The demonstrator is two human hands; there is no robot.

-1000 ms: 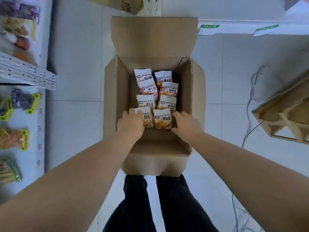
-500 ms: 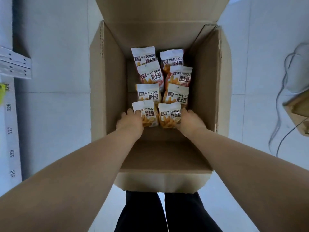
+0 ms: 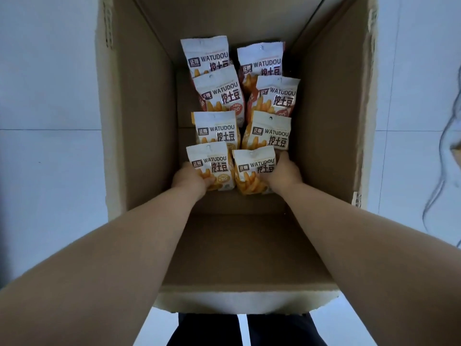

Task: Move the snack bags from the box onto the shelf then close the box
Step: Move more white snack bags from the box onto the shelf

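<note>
Gripped the seven-o'clock bag (image 3: 212, 166) with the curled left hand (image 3: 190, 181) and the five-o'clock bag (image 3: 252, 176) with the curled right hand (image 3: 283, 174), inside the open box (image 3: 139, 121), six more snack bags (image 3: 219, 96) ranged toward twelve o'clock.

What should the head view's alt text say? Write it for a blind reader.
Inside an open cardboard box, the left hand grips the near left bag and the right hand grips the near right bag. Six more bags lie beyond in two overlapping columns; the box stands on a tiled floor.
</note>
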